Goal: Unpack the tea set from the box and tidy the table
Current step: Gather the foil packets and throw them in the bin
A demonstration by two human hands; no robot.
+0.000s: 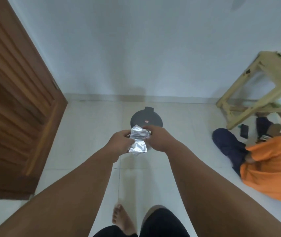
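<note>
A bare foot point(121, 218) is showing at the bottom edge. Both hands are clamping silver foil wrappers point(138, 141), left hand point(119, 144) and right hand point(157, 138) flanking them, directly above a black bin point(146, 119). Advice: release squarely over the lid. Wrappers are looking crumpled, shiny.

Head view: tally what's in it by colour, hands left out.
Silver: 1, the foil packet held by the left hand and right hand
Black: 2, the round bin and the phone on the floor
Brown: 1, the door
Pale wood: 1, the stool
Orange: 1, the seated person's shirt
Total: 6
</note>
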